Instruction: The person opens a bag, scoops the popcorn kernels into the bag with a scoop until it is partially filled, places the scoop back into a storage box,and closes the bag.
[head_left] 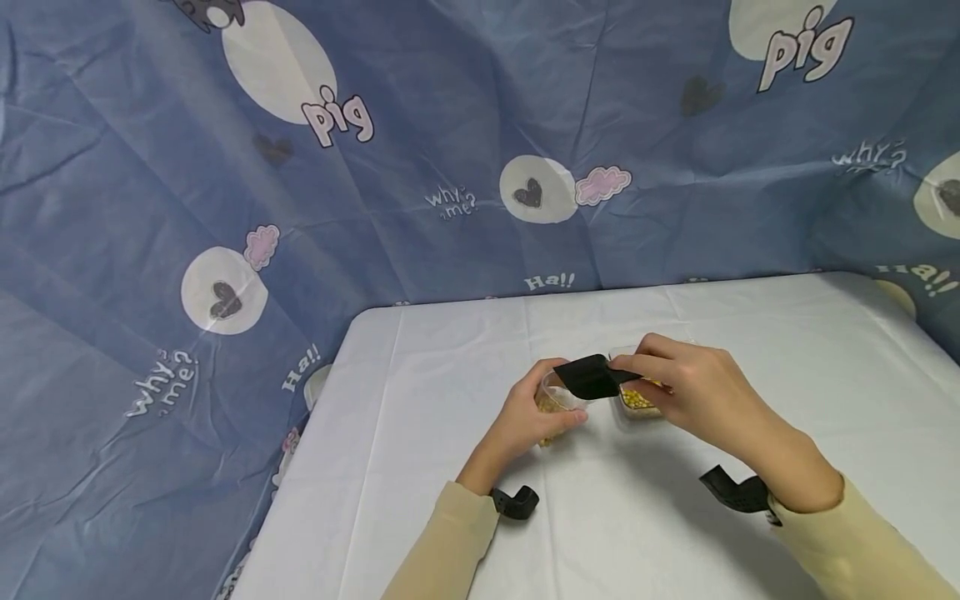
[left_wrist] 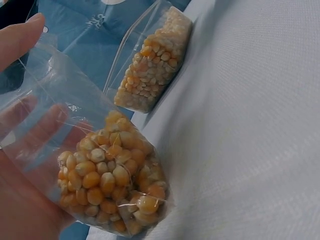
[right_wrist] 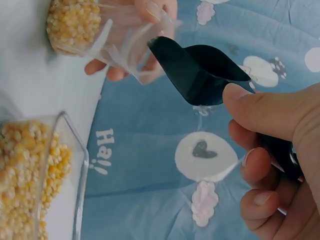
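Note:
My left hand [head_left: 522, 414] holds a clear plastic bag [left_wrist: 107, 170] partly filled with yellow corn kernels, the thumb near its mouth and the fingers behind it. The bag stands upright, its lower part full of kernels. My right hand [head_left: 693, 387] grips a black scoop [head_left: 588, 377] by its handle. In the right wrist view the scoop's lip is tilted toward the bag's open mouth. Under the right hand in the head view sits a clear container [right_wrist: 82, 200] of corn kernels [right_wrist: 25, 165], partly covered by that hand.
A white cloth covers the table [head_left: 420, 400]. Behind it hangs a blue printed curtain [head_left: 450, 125]. A black wrist mount [head_left: 516, 503] sits on the left wrist, another mount [head_left: 738, 490] on the right.

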